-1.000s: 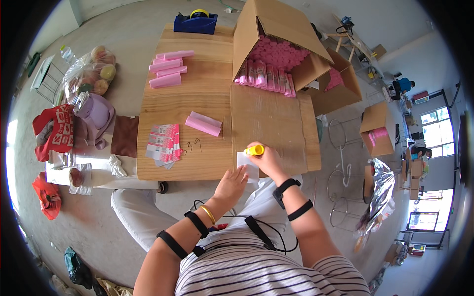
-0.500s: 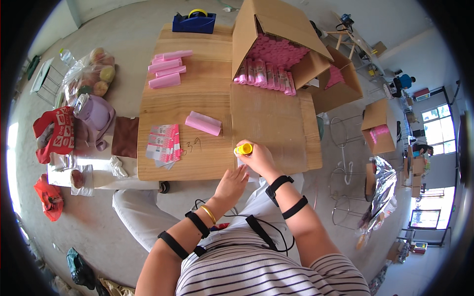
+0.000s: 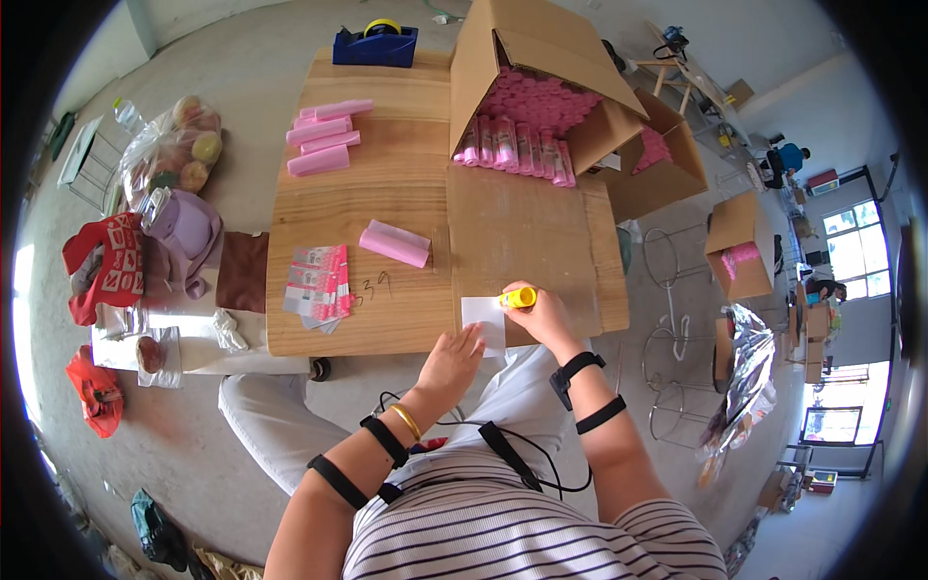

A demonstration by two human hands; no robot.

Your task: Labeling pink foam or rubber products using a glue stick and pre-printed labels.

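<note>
My right hand [image 3: 543, 314] is clamped around a yellow glue stick [image 3: 518, 297], its tip down on the top right corner of the white paper slip [image 3: 484, 320]. A second ago the stick sat further right, past the slip's edge; I have drawn it left onto the paper, so glue is likely going on that corner now. My left hand [image 3: 452, 360] lies with fingers together and flat, fingertips pressing the slip's lower left edge as before, pinning it. The slip rests at the near edge of the cardboard flap [image 3: 527, 242], itself on the wooden board [image 3: 387, 184]. Left of the slip lie a pink tube [image 3: 394, 243] and a stack of pink printed labels [image 3: 317, 282]; beyond it, the open carton of pink tubes [image 3: 527, 116].
</note>
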